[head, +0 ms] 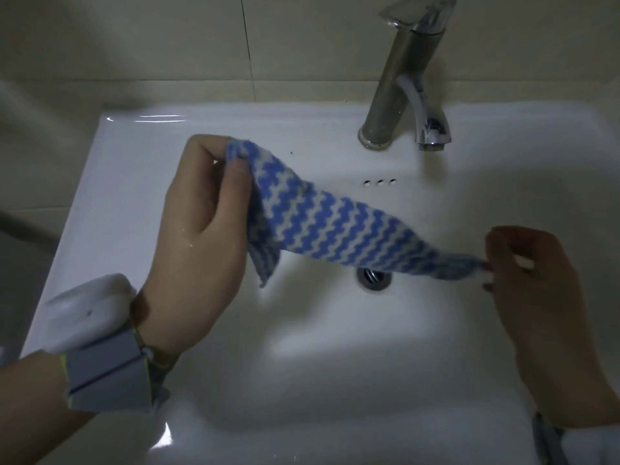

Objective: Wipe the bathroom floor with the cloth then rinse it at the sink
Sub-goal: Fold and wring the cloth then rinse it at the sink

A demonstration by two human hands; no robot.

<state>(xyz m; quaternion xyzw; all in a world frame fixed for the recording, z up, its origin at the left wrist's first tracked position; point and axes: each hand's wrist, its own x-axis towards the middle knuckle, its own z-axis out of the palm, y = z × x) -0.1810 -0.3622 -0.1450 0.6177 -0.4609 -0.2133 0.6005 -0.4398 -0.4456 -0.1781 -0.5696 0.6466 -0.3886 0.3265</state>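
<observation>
Looks pretty dim and kinda soft all over. Catches glare streaks on the sink [157,119] rim at left. Throws mushy shadows under the cloth [318,229]. Leaves the right hand [543,313] way murkier than the left hand [198,236]. Bends lines near the edges.

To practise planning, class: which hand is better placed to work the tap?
Probably right hand: it only pinches the cloth tip, on the tap side; left hand grips the bunched end.
</observation>
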